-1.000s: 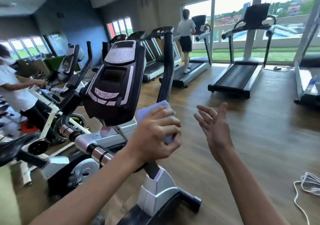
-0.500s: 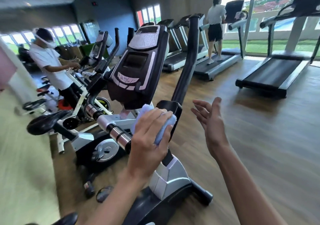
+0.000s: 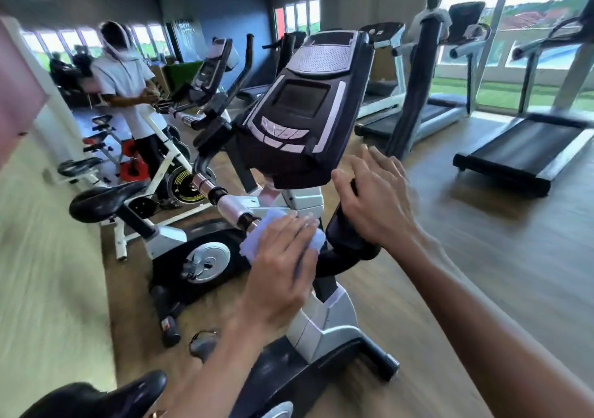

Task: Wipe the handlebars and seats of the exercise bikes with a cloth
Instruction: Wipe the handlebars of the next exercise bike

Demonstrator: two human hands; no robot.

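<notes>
The exercise bike in front of me has a black console [image 3: 302, 106] and a handlebar with a chrome section [image 3: 229, 207] and a black right grip [image 3: 345, 234]. My left hand [image 3: 283, 257] presses a light blue cloth [image 3: 252, 244] onto the bar just right of the chrome section, below the console. My right hand [image 3: 376, 199] lies against the black right handlebar with thumb and fingers spread on either side of it, not curled. This bike's black seat [image 3: 106, 398] shows at the bottom left.
A second bike with a black seat [image 3: 103, 199] stands to the left. Beyond it a person in a white shirt [image 3: 125, 77] is at a third bike. Treadmills [image 3: 520, 151] line the windows at right, with a person [image 3: 430, 22] on one. The floor is wooden.
My left hand has slid the cloth down and left along the handlebar toward the chrome section. My right hand has come from mid-air onto the right handlebar. My view has turned left.
</notes>
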